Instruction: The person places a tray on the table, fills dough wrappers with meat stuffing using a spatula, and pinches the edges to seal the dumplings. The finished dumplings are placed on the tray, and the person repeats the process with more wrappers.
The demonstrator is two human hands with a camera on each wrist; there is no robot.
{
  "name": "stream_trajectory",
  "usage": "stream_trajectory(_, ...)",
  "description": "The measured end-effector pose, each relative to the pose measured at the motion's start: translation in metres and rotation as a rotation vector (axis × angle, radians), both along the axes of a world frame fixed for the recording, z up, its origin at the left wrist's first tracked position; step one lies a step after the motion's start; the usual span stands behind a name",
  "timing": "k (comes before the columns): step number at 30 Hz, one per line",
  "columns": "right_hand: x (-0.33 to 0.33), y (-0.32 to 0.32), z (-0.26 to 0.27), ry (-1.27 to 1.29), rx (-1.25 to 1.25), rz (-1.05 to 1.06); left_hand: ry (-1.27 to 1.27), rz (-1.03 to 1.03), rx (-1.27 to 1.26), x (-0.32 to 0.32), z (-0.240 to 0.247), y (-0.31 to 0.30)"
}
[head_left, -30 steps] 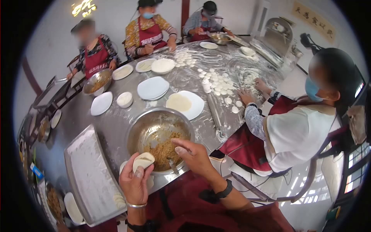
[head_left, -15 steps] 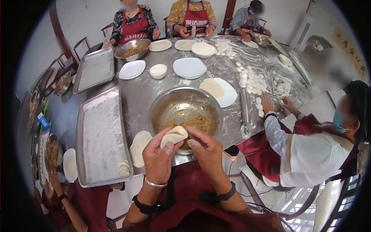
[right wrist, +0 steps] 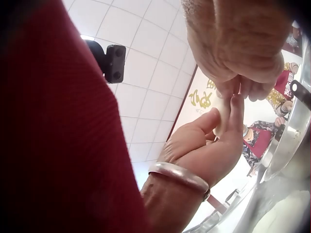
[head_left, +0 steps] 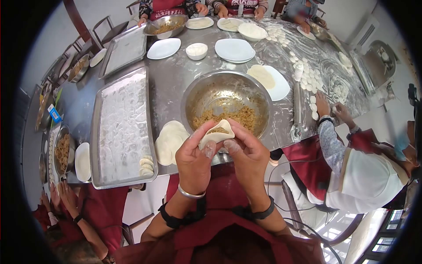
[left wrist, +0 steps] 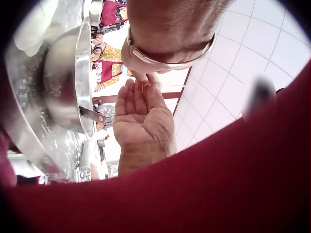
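Both hands meet over the near rim of a steel bowl. Between them is a round dumpling wrapper, folded partway up around brown filling, its top still gaping. My left hand grips the wrapper's left side, thumb on the near face. The right hand pinches its right edge between thumb and fingers. In the right wrist view, a pale strip of the dough shows between the fingers; the left wrist view hides it behind the hands. Crumbly brown filling lies in the bowl.
Left of the bowl lie a stack of wrappers and a floured tray with several folded dumplings in its near corner. Beyond are white plates and a small white bowl. At right, a person's hand works beside a rolling pin.
The right hand has come in from over the bowl to the wrapper and now pinches its right edge. The wrapper has moved right, in front of the bowl, as the head view tilted down.
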State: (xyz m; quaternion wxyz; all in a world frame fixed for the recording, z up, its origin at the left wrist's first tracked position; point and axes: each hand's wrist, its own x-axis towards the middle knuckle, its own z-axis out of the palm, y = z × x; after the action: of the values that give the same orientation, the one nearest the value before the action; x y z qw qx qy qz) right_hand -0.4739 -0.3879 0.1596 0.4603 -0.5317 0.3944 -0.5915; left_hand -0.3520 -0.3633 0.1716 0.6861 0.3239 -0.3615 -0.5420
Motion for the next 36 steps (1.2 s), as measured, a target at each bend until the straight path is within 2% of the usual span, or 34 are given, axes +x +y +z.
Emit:
stream_trajectory(3, 0.007, 0.003, 0.001, -0.086, -0.004, -0.031, 0.013, 0.028, -0.021, -0.001, -0.001, 0.001)
stream_trajectory(9, 0.013, 0.006, 0.004, -0.083, -0.024, -0.109, -0.146, -0.001, 0.019, 0.002, -0.006, 0.006)
stream_trajectory(15, -0.001, -0.001, 0.01, 0.219, -0.326, -0.12, -0.295, 0.003, 0.003, 0.003, -0.008, 0.009)
stream_trajectory(18, -0.011, -0.003, 0.011, 0.363, -0.314, -0.047, -0.238, 0.01, 0.001, 0.002, -0.004, 0.012)
stream_trajectory(21, -0.009, -0.002, 0.006, 0.036, -0.021, 0.092, -0.221, -0.017, 0.031, 0.005, -0.006, 0.015)
stream_trajectory(24, -0.008, -0.001, 0.005, -0.094, 0.039, 0.186, -0.176, -0.047, 0.002, 0.004, -0.007, 0.014)
stream_trajectory(27, -0.007, -0.002, -0.002, -0.041, -0.063, 0.147, -0.124, -0.08, 0.046, 0.005, -0.006, 0.014)
stream_trajectory(30, -0.021, -0.003, 0.004, 0.171, -0.158, -0.025, -0.04, -0.064, 0.091, 0.005, 0.003, 0.013)
stream_trajectory(33, -0.06, -0.006, -0.004, 0.49, -0.193, -0.212, -0.012, -0.07, 0.133, 0.021, 0.001, 0.013)
stream_trajectory(36, -0.079, -0.009, -0.006, 0.778, -0.289, -0.12, 0.11, -0.151, 0.193, 0.037, -0.002, 0.012)
